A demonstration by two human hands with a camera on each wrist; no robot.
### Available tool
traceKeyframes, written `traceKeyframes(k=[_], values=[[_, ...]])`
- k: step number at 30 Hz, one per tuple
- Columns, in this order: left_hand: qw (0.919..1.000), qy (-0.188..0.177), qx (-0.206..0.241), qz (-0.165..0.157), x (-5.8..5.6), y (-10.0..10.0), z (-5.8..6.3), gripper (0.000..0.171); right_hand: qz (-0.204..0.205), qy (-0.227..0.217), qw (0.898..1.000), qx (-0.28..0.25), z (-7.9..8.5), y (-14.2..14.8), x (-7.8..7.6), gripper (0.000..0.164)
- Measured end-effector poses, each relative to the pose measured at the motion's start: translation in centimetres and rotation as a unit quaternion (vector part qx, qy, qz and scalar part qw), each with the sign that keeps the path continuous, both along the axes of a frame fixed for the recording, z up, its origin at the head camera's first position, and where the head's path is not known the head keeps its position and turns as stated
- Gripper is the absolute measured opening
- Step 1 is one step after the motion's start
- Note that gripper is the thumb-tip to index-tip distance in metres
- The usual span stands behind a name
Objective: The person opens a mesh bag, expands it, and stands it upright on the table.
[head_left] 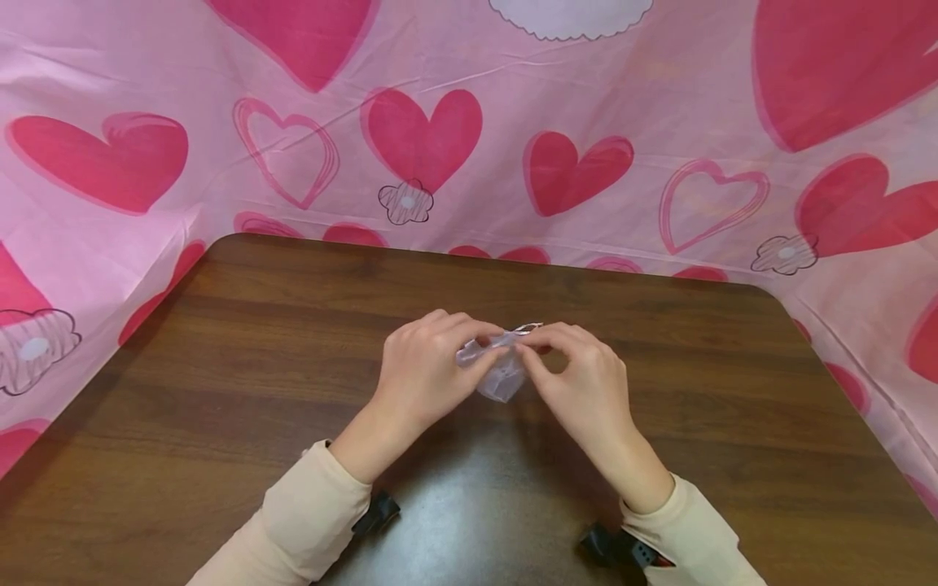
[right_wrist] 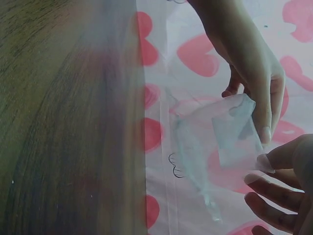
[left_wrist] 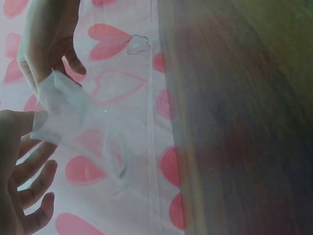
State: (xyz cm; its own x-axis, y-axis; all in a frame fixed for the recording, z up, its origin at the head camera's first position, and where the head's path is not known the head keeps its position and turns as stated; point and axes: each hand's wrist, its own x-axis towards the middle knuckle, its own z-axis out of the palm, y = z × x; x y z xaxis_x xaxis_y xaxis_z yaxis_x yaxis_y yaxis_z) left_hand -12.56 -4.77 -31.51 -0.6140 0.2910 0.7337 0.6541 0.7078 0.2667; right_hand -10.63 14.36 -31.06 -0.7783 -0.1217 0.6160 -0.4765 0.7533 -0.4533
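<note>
Between my two hands hangs a small sheer white drawstring pouch (head_left: pixel 502 382), with its body dangling below the fingers and close over the table. Thin shiny cord (head_left: pixel 529 327) sticks out at its top. My left hand (head_left: pixel 428 362) pinches the gathered upper edge between thumb and forefinger. From the other side, my right hand (head_left: pixel 586 374) pinches that edge too, its fingertips almost meeting the left ones. In the right wrist view, the see-through pouch (right_wrist: pixel 195 142) shows a paler squarish patch. The remaining right-hand fingers (right_wrist: pixel 276 193) spread loosely below it.
A dark brown wooden table (head_left: pixel 293 325) lies under both hands. Pink cloth (head_left: pixel 498 146) printed with hearts hangs round its back and sides. Small black devices (head_left: pixel 377 513) are strapped at both wrists under pale sleeves (head_left: pixel 308 513).
</note>
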Motion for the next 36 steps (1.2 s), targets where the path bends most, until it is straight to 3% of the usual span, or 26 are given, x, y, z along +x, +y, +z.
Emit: traceKeyframes(k=[4,16,27,31,36], values=[[0.9999,0.009,-0.008,0.0,0.06,-0.01,0.03,0.006,0.006,-0.005,1.0,0.002,0.05,0.03,0.09,0.01],[0.9986,0.0,0.026,0.047,0.05,-0.06,0.05,0.005,-0.002,-0.021,1.0,0.021,-0.03,0.07,-0.03,0.012],[0.9988,-0.03,0.002,0.04,-0.02,-0.12,-0.04,0.006,-0.009,0.001,1.0,0.004,-0.06,0.1,-0.1,0.008],[0.9991,-0.028,-0.008,0.032,-0.02,-0.14,-0.03,0.013,-0.007,0.003,1.0,0.0,-0.07,0.11,-0.09,0.009],[0.999,-0.022,-0.019,0.033,-0.02,-0.16,-0.02,0.009,-0.004,0.009,1.0,0.001,-0.11,0.13,-0.08,0.011]])
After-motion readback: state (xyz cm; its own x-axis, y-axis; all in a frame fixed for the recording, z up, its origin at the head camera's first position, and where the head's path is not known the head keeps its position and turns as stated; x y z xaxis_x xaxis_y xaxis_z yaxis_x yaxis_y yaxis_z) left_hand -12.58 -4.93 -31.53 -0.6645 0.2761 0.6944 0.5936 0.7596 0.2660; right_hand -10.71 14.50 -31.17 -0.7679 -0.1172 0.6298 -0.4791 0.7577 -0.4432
